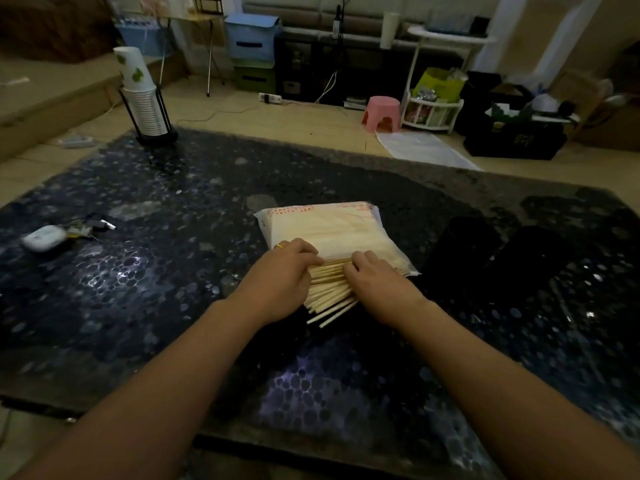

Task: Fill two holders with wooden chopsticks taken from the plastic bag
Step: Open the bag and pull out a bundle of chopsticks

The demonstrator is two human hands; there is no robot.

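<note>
- Head view looks down on a dark speckled desk (173,289), with the plastic bag (332,230) of wooden chopsticks (329,289) lying flat near the middle, its open end toward the person.
- A fan of chopsticks sticks out of that open end onto the desk, the near ends splayed and uneven.
- Left hand (280,282) rests on the left side of the fan with fingers curled over the sticks at the bag's mouth; it looks like a gathering grip, not a closed fist.
- Right hand (377,285) lies on the right side, fingers bent down onto the sticks and the bag's edge, pressing or pinching them.
- Two dark holders (464,247) and (533,258) lie just right of the bag; the dim light hides their openings, so I cannot tell whether any sticks are in them.
- Step in hand, as I judge it: drawing a bundle out of the bag, so the filling seems at an early stage.
- Next move likely calls for squeezing the loose fan into one tight bunch, evening the ends, then lifting it right to a holder, which may need standing up first.
</note>
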